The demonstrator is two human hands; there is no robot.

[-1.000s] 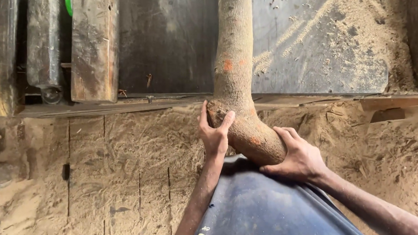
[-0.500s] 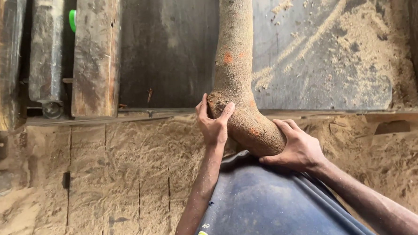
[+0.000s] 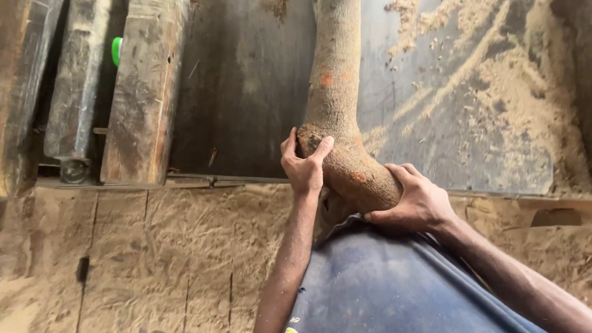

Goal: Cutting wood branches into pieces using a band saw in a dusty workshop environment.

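A long curved log (image 3: 336,88) with brown bark and orange marks lies lengthwise on a dark metal table (image 3: 246,84). Its thick near end bends toward me and overhangs the table edge against my dark blue shirt (image 3: 397,291). My left hand (image 3: 304,163) grips the left side of that end, thumb on top. The underside and right side of the same end are cupped by my right hand (image 3: 417,204).
Sawdust (image 3: 506,82) is spread over the right of the table and over the wooden floor boards (image 3: 153,247) below. Heavy wooden beams (image 3: 143,80) and a metal rail with a small wheel (image 3: 75,170) stand at the left. A green object (image 3: 117,50) shows between the beams.
The log has slid away from me along the table, with both hands still gripping its near end. The view has shifted slightly downward.
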